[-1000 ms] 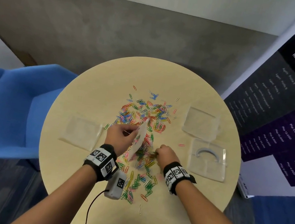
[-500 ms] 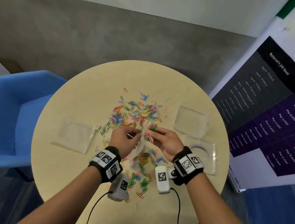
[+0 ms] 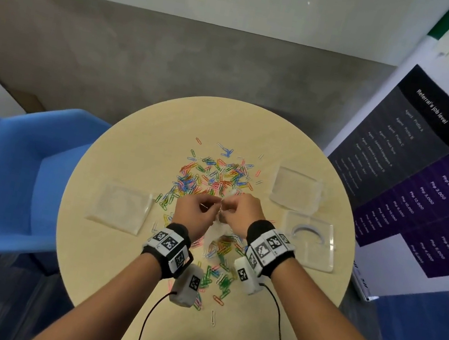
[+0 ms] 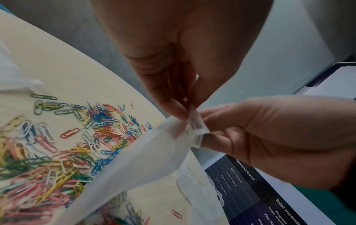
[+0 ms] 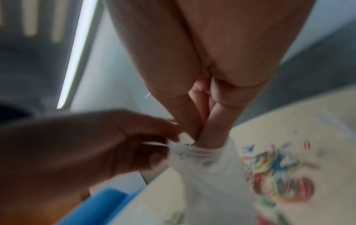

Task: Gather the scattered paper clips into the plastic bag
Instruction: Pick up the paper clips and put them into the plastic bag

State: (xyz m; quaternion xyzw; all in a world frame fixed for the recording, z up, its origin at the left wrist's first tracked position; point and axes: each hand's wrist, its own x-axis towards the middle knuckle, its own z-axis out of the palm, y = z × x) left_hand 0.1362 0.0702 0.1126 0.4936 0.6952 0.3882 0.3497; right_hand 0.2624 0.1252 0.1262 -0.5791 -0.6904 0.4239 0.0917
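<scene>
Colourful paper clips point(image 3: 216, 174) lie scattered over the middle of the round table point(image 3: 110, 263), with more near its front point(image 3: 220, 280). Both hands meet above the pile. My left hand point(image 3: 216, 208) pinches the rim of a small clear plastic bag point(image 3: 216, 233), which hangs down between my wrists. My right hand point(image 3: 227, 211) pinches the bag's rim from the other side. The left wrist view shows the left fingertips point(image 4: 181, 111) on the bag's point(image 4: 144, 159) top edge and the right hand point(image 4: 204, 135) holding the zip strip. Whether the right fingers point(image 5: 210, 129) also hold clips is hidden.
Two more flat clear bags lie on the table, one at the left point(image 3: 120, 207) and one at the far right point(image 3: 295, 193). A clear plastic case point(image 3: 309, 243) sits right of my right wrist. A blue chair point(image 3: 6, 176) stands left; a printed banner point(image 3: 423, 190) stands right.
My right hand rose from the clips on the table and came left to the bag's mouth, where it now meets my left hand. The left hand kept hold of the bag.
</scene>
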